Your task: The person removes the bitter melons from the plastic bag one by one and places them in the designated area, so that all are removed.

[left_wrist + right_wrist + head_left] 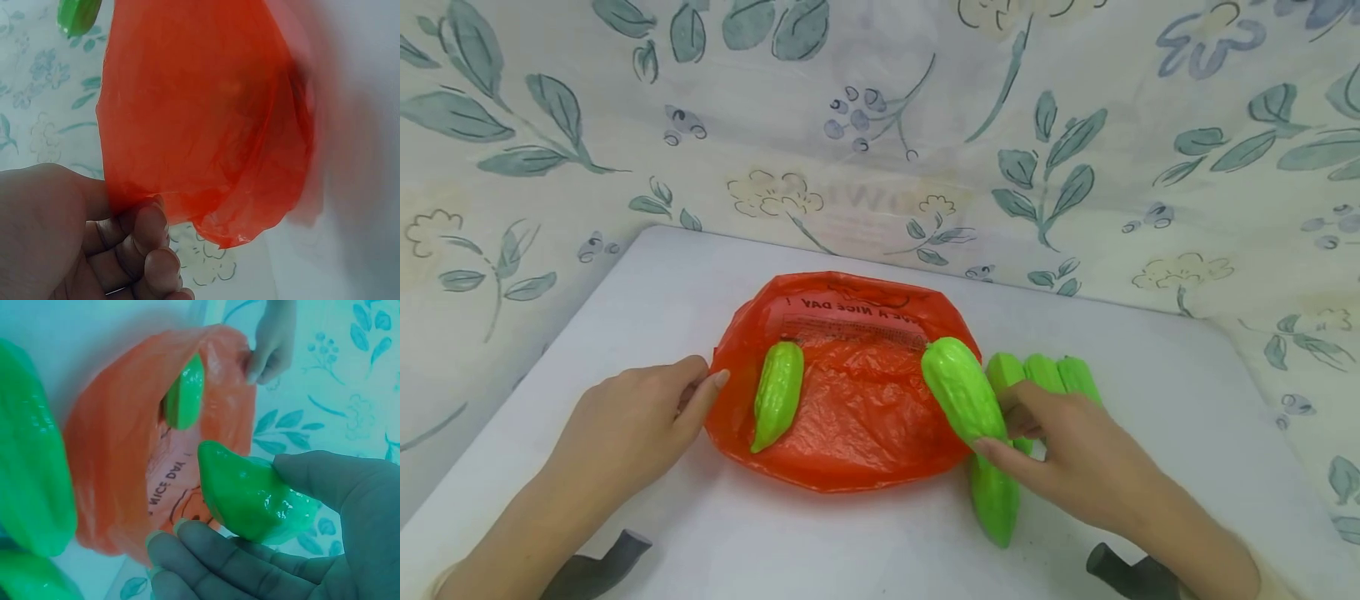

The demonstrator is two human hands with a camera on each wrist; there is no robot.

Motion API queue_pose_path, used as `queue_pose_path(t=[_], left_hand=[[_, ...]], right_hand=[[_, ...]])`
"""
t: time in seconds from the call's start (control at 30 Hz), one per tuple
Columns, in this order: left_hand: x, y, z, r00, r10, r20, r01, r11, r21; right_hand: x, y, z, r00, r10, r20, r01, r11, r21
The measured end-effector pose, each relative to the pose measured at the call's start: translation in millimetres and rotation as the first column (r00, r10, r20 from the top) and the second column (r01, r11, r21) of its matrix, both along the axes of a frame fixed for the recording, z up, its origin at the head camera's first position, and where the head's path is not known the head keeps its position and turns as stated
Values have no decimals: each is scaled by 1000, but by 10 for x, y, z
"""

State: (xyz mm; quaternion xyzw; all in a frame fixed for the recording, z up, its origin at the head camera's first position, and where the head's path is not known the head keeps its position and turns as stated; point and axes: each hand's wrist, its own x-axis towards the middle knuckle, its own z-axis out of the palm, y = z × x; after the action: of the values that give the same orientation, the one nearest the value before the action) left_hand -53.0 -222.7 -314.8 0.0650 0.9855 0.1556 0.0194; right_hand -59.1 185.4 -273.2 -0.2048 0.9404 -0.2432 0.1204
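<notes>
An open red plastic bag (842, 450) with printed lettering inside stands on the white table. My left hand (632, 417) pinches its left rim between thumb and fingers; in the left wrist view the thin film (187, 112) runs up from those fingertips. One glossy green gourd (778, 392) with a tapered end lies inside the bag at the left. Over the bag's right rim, my right hand (1067, 450) holds another green gourd (962, 387) between thumb and fingers. From the right wrist view, the held gourd (256, 494) is lumpy and faces the bag mouth.
Right of the bag, several more green gourds (1078, 379) lie side by side, partly hidden by my right hand. Another gourd (996, 504) points toward me below that hand. A flower-patterned cloth (880, 108) covers the area behind the white table (820, 542).
</notes>
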Motion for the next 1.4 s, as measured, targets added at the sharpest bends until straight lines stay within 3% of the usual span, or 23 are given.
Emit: queue_pose_path(t=[0.57, 0.77, 1.13, 1.4], left_hand=[[-17, -10, -20, 1000, 8, 26, -8, 1000, 7], [-28, -5, -34, 1000, 9, 26, -9, 1000, 3], [-53, 8, -39, 999, 7, 43, -7, 1000, -2], [-52, -3, -54, 999, 6, 48, -5, 1000, -15]], right_hand=[[278, 411, -176, 984, -178, 3, 178, 984, -7], [329, 489, -273, 972, -220, 78, 222, 975, -6], [474, 664, -532, 917, -330, 222, 337, 941, 7], [578, 780, -736, 843, -411, 346, 415, 907, 65]])
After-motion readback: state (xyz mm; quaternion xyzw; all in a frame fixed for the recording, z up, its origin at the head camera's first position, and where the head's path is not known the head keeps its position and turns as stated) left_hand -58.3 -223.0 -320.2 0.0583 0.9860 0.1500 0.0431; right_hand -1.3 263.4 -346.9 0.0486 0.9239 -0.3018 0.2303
